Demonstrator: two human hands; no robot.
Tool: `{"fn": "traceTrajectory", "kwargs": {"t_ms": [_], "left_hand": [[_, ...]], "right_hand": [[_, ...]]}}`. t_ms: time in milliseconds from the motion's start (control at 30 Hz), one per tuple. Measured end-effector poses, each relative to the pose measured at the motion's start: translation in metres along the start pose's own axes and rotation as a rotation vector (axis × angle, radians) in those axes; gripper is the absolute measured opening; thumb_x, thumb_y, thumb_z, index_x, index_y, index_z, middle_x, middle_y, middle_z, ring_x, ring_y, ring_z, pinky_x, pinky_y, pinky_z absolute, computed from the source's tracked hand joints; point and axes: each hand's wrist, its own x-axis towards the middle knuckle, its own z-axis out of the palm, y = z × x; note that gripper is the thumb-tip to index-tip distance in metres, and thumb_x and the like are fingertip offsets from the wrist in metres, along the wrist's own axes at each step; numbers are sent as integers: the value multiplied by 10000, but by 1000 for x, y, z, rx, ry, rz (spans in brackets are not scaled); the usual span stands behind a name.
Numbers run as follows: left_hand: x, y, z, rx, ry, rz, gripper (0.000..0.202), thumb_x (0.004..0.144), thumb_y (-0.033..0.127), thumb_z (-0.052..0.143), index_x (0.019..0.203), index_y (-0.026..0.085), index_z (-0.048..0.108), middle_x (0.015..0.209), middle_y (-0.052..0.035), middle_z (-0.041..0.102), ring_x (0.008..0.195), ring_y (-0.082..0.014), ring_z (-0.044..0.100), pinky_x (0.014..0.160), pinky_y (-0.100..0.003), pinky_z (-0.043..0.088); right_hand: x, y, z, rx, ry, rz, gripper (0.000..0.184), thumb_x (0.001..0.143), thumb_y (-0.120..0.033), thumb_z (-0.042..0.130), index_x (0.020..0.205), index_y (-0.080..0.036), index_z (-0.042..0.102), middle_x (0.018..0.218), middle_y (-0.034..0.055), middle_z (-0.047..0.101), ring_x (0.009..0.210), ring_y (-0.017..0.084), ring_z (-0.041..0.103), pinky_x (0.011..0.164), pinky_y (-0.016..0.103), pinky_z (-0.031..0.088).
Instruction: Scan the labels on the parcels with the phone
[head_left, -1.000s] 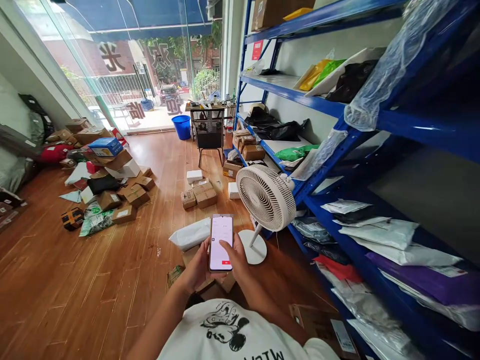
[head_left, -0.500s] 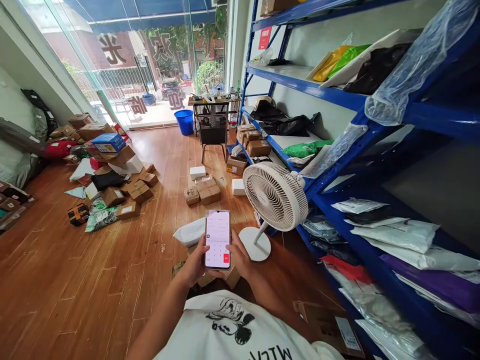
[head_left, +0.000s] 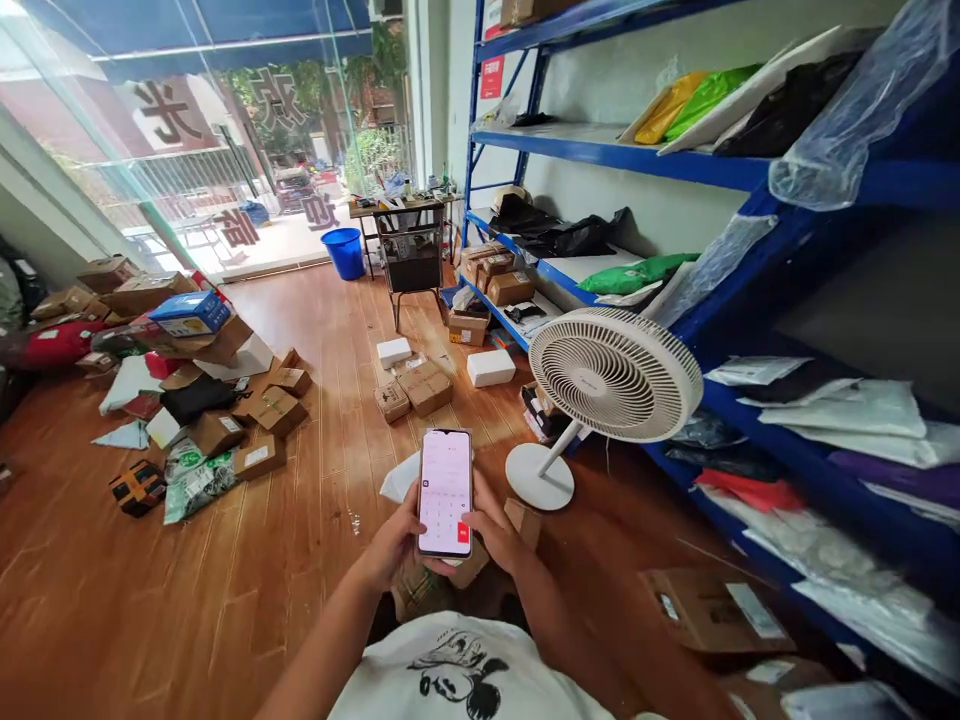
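A smartphone (head_left: 445,490) is held upright in front of my body, its lit screen showing a keypad with a red key at the lower right. My left hand (head_left: 401,530) grips its left edge, thumb at the lower left of the screen. My right hand (head_left: 491,525) wraps the right edge, with the thumb over the screen near the red key. Beneath the phone, partly hidden by it and my hands, are a white parcel bag (head_left: 400,478) and some cardboard boxes (head_left: 523,522) on the floor.
A white standing fan (head_left: 615,375) is at my right, before blue shelving (head_left: 622,155) with bagged parcels. Piled boxes and parcels (head_left: 217,432) lie on the left floor. Small boxes (head_left: 424,386), a chair (head_left: 411,262) and a blue bin (head_left: 343,254) stand ahead.
My view has shifted, so the fan looks larger and further right, and the left pile sits further left. Both hands keep hold of the phone, which appears slightly lower and to the right.
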Motion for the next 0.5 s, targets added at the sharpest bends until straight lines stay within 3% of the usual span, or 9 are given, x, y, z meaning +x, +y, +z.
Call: {"fn": "traceTrajectory", "kwargs": {"t_ms": [133, 233, 367, 500], "left_hand": [[-35, 33, -64, 26, -43, -138, 1094, 595, 38, 532, 1524, 403, 85, 1476, -51, 455, 1058, -281, 642, 688, -374, 619], [-50, 47, -98, 93, -78, -225, 1083, 645, 28, 559, 1524, 427, 68, 1505, -50, 421, 1074, -279, 640, 707, -369, 616], [-53, 47, -122, 113, -194, -301, 1071, 665, 47, 549, 1523, 449, 51, 1523, -45, 398, 1130, -296, 616, 717, -363, 609], [-49, 36, -124, 21, -303, -380, 1065, 599, 69, 489, 1523, 434, 105, 1543, -25, 369, 1180, -310, 585, 751, -395, 606]], "right_hand": [[21, 46, 61, 60, 175, -54, 570, 747, -195, 536, 1313, -269, 528, 1239, 27, 691, 1161, 275, 604, 1004, 423, 456], [26, 71, 95, 67, 299, -58, 522, 773, -210, 536, 1292, -266, 537, 1250, 22, 686, 1147, 270, 613, 993, 408, 467], [18, 88, 116, 57, 436, -56, 428, 828, -258, 556, 1256, -268, 544, 1200, 22, 706, 1084, 254, 644, 931, 385, 505], [0, 94, 117, 28, 549, -57, 318, 864, -352, 582, 1165, -252, 566, 1102, 44, 736, 962, 254, 688, 829, 381, 544]]}}
